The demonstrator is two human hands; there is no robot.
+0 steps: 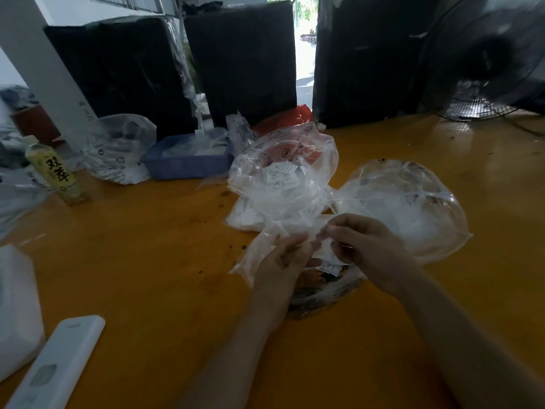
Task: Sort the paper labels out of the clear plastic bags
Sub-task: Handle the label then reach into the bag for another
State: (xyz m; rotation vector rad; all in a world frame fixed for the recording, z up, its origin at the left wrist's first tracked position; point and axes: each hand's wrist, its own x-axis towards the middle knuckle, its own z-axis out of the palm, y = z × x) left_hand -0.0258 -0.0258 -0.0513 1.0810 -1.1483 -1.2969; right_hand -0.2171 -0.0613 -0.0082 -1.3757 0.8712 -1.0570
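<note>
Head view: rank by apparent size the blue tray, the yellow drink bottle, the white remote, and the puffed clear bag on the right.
1. Puffed clear bag, largest.
2. Blue tray and white remote: not ranked. The remote lies much nearer the camera and runs off the frame's edge, so its large look is unreliable.
3. Yellow drink bottle, smallest.

A single wide-angle view, worn on the person's head, looks forward and down across an orange table [124, 261]. It sits close over the near edge: the left hand [280, 261] and right hand [368, 246] meet just below centre, forearms entering from the bottom. The far edge, with black wrapped bundles [241, 63] and a fan [486, 63], bends near the top. No second view shares it.
</note>
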